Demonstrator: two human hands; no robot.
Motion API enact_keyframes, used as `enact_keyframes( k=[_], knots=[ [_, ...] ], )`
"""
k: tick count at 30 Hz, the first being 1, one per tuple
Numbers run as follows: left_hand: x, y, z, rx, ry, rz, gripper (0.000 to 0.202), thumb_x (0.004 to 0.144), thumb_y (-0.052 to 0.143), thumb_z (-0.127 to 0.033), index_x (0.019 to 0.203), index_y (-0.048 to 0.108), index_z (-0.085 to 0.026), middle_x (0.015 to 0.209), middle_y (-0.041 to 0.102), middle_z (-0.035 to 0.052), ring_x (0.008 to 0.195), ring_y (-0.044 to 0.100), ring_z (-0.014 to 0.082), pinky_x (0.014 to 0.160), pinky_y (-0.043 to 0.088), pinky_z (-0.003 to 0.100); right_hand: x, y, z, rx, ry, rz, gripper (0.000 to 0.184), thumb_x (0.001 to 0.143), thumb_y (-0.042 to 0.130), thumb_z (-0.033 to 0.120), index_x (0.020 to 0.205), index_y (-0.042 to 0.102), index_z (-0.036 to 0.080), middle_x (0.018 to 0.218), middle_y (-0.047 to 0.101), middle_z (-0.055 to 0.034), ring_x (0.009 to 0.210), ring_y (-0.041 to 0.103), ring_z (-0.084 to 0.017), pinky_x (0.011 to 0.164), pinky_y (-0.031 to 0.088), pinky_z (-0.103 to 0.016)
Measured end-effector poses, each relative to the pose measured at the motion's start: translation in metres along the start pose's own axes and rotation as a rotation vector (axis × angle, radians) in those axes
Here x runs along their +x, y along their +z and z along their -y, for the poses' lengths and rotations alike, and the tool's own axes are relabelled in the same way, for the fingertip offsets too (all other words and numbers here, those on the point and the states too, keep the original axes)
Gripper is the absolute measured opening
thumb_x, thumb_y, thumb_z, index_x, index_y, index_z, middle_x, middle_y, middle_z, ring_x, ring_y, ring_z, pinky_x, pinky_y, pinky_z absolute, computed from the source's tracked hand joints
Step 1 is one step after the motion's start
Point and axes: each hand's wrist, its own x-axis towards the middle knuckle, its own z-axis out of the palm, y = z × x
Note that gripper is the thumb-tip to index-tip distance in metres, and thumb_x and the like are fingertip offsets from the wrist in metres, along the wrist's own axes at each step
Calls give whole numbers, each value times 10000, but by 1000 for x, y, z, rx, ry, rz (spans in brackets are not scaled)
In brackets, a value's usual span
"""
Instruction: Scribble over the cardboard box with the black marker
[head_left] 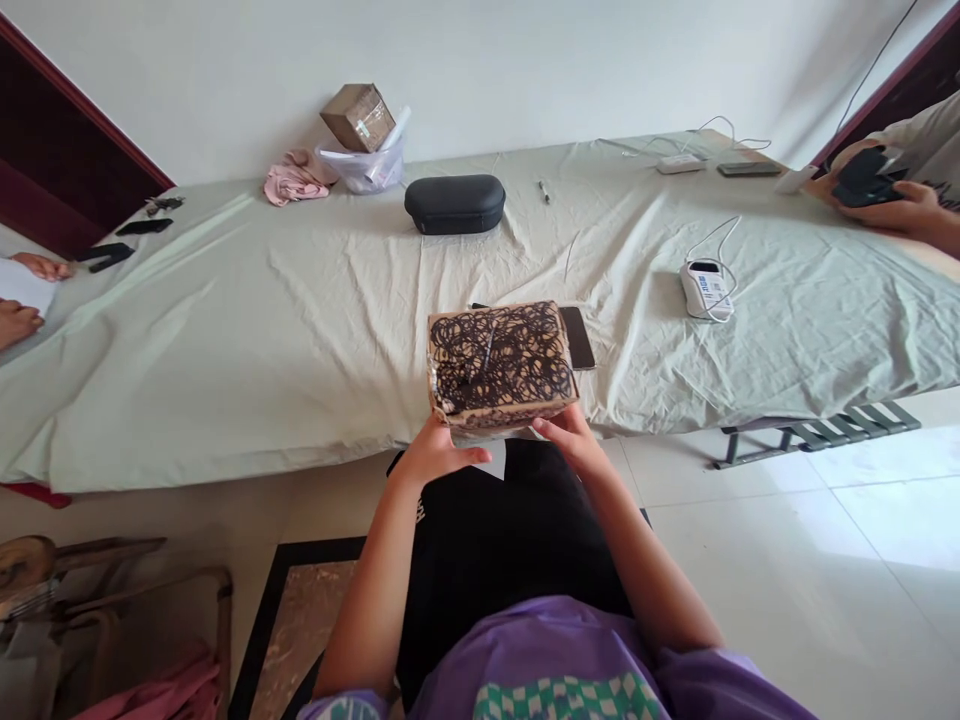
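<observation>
While both my hands hold the box (501, 366) only by its near edge, I see the risk: my left hand (433, 455) cups underneath with fingers loosely curled, my right hand (571, 432) pinches the corner, and most of the box hangs out over the bed (225, 330) edge. It could tip forward onto the phone (579, 337) just beside it.
</observation>
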Motion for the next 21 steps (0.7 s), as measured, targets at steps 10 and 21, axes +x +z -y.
enact_keyframes(
  k=[10, 21],
  knots=[
    [47, -60, 77, -292, -76, -415, 830, 364, 1004, -625, 1042, 754, -217, 1167, 788, 126, 1299, 665, 453, 1227, 448, 686, 78, -17, -1, -232, -195, 127, 745, 844, 581, 188, 1577, 563, 317, 1739, 469, -21, 1658, 353, -270, 1385, 213, -505],
    [50, -50, 95, -317, 0, -541, 958, 386, 1033, -527, 1245, 732, -229, 1211, 785, 111, 1261, 700, 397, 1194, 501, 599, 196, -19, -20, -982, 60, -332, 277, 1016, 457, 198, 1162, 677, 115, 1282, 720, -281, 1258, 581, -422, 1141, 326, -613]
  ],
)
